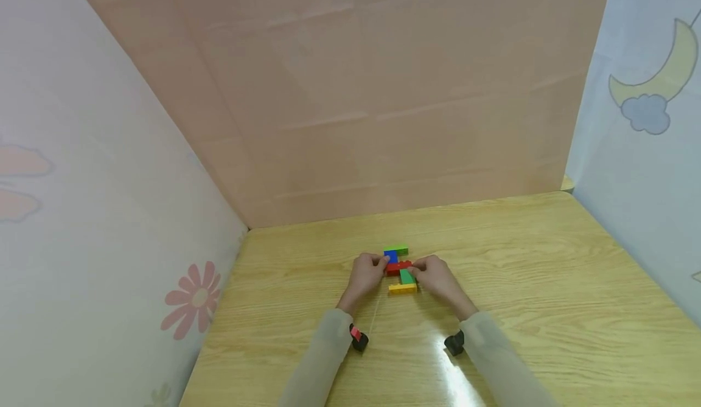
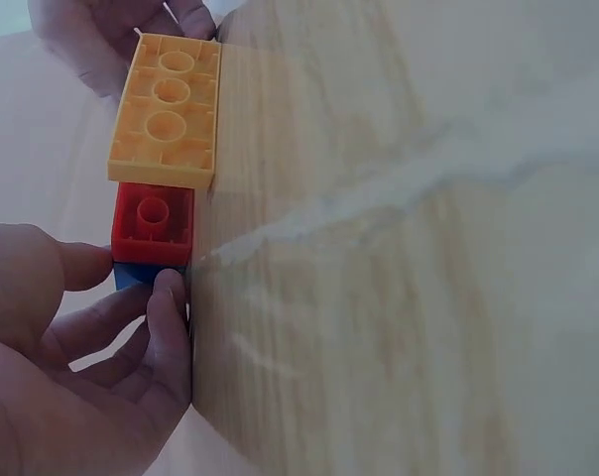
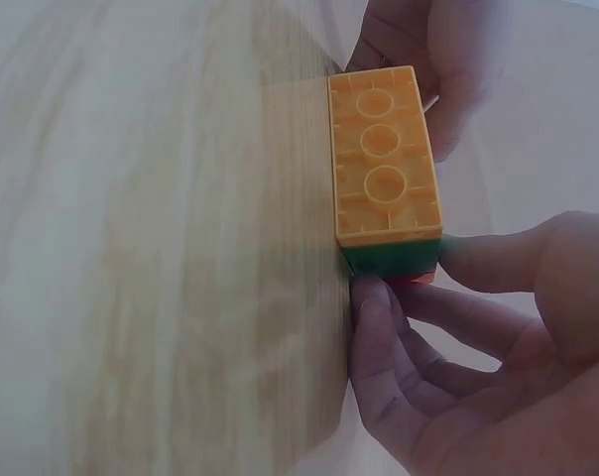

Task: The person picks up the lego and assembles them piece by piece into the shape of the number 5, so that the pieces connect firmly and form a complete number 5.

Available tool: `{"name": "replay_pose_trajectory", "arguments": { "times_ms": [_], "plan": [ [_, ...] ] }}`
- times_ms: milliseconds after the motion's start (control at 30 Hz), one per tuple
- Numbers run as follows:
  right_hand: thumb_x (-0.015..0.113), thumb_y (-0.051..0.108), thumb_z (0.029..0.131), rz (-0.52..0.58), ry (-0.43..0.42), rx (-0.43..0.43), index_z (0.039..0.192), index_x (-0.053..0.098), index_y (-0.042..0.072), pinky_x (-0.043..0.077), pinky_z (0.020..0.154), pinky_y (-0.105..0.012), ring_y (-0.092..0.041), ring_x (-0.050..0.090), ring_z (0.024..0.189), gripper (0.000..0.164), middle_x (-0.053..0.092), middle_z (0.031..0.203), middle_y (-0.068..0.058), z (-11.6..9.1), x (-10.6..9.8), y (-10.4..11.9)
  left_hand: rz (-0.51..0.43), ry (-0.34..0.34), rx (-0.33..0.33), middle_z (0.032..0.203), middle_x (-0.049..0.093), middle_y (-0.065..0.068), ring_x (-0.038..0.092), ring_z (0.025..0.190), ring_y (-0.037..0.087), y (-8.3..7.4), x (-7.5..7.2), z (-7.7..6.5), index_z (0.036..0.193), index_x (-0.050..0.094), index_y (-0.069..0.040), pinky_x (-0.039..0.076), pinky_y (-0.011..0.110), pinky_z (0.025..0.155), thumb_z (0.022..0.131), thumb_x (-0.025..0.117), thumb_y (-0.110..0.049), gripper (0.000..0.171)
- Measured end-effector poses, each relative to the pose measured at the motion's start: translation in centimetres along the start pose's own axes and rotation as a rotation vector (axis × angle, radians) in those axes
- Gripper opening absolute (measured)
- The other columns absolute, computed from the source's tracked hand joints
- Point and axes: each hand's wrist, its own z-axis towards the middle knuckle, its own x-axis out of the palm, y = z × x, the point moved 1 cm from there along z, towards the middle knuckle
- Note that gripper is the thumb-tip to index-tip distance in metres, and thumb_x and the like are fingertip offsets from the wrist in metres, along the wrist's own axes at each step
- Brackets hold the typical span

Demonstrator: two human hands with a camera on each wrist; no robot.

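Observation:
A joined row of toy building bricks lies on the table between both hands. From far to near it has a light green brick point(image 1: 403, 250), a blue brick point(image 1: 390, 255), a red brick point(image 1: 398, 268), a green brick point(image 1: 407, 277) and a yellow brick point(image 1: 402, 289). With thumb and fingers, my left hand point(image 1: 367, 274) pinches the blue brick beside the red one. My right hand point(image 1: 436, 278) pinches the green brick from the right. Both wrist views show the hollow underside of the yellow brick point(image 3: 384, 154) facing the near side.
The wooden table point(image 1: 547, 291) meets a pinkish-brown sheet point(image 1: 383, 121) at the back. A pale wall with flowers point(image 1: 191, 300) stands left, and another with a moon point(image 1: 657, 78) stands right. Black wrist cameras point(image 1: 454, 343) hang at both sleeves.

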Motion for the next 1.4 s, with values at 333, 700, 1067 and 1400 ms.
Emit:
{"name": "replay_pose_trajectory", "arguments": {
  "times_ms": [333,700,1067,1400],
  "plan": [
    [0.062,0.017,0.103,-0.005,-0.003,0.007,0.120,0.074,-0.008,0.056,0.102,-0.057,-0.037,0.069,0.119,0.032,0.074,0.126,-0.025,0.04,0.10,-0.32,0.003,-0.021,-0.023,0.085,0.071,-0.003,0.056,0.076,0.011,0.01,0.16,0.02,0.107,0.083,-0.007,0.046,0.021,0.064,0.106,0.064,-0.035,0.033],
    [0.063,0.017,0.103,-0.003,0.001,0.009,0.116,0.077,-0.005,0.059,0.088,-0.044,-0.025,0.068,0.100,0.029,0.077,0.117,-0.019,-0.18,-0.27,-0.03,-0.005,-0.023,-0.019,0.086,0.073,-0.003,0.056,0.075,0.009,0.10,0.07,0.01,0.105,0.083,-0.008,0.046,0.021,0.064,0.106,0.064,-0.034,0.033],
    [0.066,0.019,0.102,-0.005,0.004,-0.023,0.105,0.080,-0.001,0.051,0.073,-0.031,-0.018,0.062,0.086,0.025,0.078,0.102,-0.010,-0.08,-0.70,-0.20,-0.014,-0.020,0.005,0.094,0.075,-0.002,0.060,0.083,0.011,0.57,-0.31,0.26,0.113,0.082,-0.008,0.052,0.023,0.071,0.106,0.065,-0.033,0.031],
    [0.065,0.018,0.102,0.011,0.004,-0.011,0.106,0.079,-0.002,0.048,0.067,-0.028,-0.018,0.060,0.080,0.025,0.078,0.100,-0.011,0.04,-0.45,-0.18,-0.018,-0.017,-0.016,0.096,0.076,-0.002,0.061,0.085,0.011,0.59,-0.48,0.26,0.114,0.082,-0.008,0.054,0.025,0.074,0.106,0.065,-0.033,0.031]
  ]
}}
